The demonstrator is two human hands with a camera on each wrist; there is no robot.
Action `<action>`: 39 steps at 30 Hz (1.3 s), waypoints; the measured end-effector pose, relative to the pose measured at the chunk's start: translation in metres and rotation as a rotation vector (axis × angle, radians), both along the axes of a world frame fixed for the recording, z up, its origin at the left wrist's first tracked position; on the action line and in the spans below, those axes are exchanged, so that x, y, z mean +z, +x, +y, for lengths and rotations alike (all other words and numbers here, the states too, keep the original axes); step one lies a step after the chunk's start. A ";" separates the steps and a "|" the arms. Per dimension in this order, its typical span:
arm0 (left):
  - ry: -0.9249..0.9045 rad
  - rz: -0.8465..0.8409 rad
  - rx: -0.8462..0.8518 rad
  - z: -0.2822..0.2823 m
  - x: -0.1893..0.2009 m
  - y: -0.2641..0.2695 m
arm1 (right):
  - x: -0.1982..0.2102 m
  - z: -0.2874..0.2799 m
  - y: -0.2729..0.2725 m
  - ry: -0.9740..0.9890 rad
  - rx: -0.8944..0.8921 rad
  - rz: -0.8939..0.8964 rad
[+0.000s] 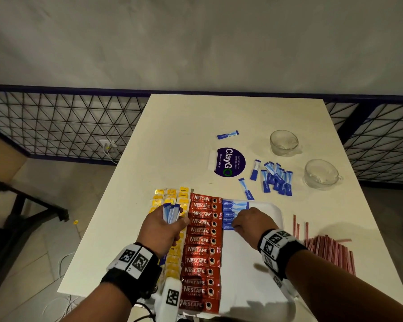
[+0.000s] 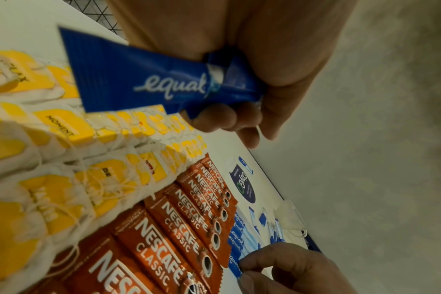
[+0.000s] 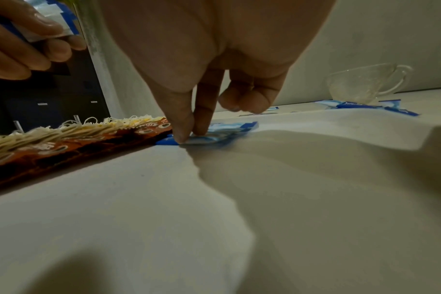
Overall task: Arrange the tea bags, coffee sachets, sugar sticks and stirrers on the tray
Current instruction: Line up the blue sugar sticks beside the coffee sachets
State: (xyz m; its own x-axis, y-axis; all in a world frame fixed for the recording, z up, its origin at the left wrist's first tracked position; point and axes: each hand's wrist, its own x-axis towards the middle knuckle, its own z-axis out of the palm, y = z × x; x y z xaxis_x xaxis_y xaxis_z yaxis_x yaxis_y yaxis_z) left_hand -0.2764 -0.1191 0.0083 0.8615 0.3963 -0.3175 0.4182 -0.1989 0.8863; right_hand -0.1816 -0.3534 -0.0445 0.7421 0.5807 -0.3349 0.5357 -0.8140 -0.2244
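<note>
Sugar sticks (image 1: 235, 206), blue "equal" sachets, lie in a short column on the white tray (image 1: 269, 211), just beside the red Nescafe Classic coffee sachets (image 1: 201, 249), which run in one long column down the tray's middle. At 9 o'clock from those lie the yellow-tagged tea bags (image 1: 172, 196).

The right hand (image 1: 251, 223) has thumb and forefinger pressed together, tips down, pinching the nearest stick (image 3: 202, 139) of the column against the tray; its other fingers (image 3: 242, 99) are curled clear above.

The left hand (image 1: 163, 228) is closed round a bundle of sugar sticks (image 1: 171, 213), ends fanning out over the tea bags.

At 12 to 1 o'clock from the tray, loose sugar sticks (image 1: 273, 180) lie scattered on the table (image 1: 184, 126), near two glass cups (image 1: 284, 142) and a round ClayGo sticker (image 1: 229, 165). Red stirrers (image 1: 328, 252) are heaped at 3 o'clock, off the tray.
</note>
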 end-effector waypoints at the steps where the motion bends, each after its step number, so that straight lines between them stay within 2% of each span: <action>1: -0.009 0.000 0.004 0.000 0.000 0.000 | -0.001 0.000 0.000 0.007 -0.008 0.005; 8: -0.034 -0.016 -0.002 0.000 -0.001 -0.001 | -0.003 0.003 0.001 0.026 -0.023 -0.017; 11: -0.073 -0.002 -0.022 -0.001 0.001 -0.001 | 0.007 0.005 -0.001 0.087 -0.083 0.007; 15: -0.152 0.059 -0.147 -0.009 0.007 -0.001 | 0.040 0.026 -0.007 0.393 -0.178 0.103; 19: -0.122 0.086 -0.312 -0.024 0.016 0.004 | 0.068 0.052 -0.019 0.713 -0.268 0.390; 23: -0.137 0.077 -0.373 -0.032 0.021 0.010 | 0.071 0.049 -0.021 0.819 -0.298 0.439; 27: -0.140 0.083 -0.358 -0.026 0.020 0.009 | 0.071 0.035 -0.016 0.926 -0.416 0.459; 33: -0.177 0.021 -0.396 -0.025 0.016 0.006 | 0.072 0.023 -0.013 0.885 -0.432 0.445; 37: -0.227 -0.035 -0.453 -0.031 0.019 0.008 | 0.079 0.022 -0.018 0.757 -0.351 0.353; 39: -0.154 -0.037 -0.475 -0.034 0.018 0.009 | 0.081 0.023 -0.022 0.729 -0.279 0.332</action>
State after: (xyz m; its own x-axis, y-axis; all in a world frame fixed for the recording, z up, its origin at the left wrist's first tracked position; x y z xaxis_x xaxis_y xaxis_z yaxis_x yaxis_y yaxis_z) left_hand -0.2674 -0.1536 0.0262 0.9473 -0.0917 -0.3070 0.2805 -0.2258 0.9329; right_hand -0.2038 -0.3303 0.0365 0.8193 0.5463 -0.1740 0.1503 -0.4975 -0.8544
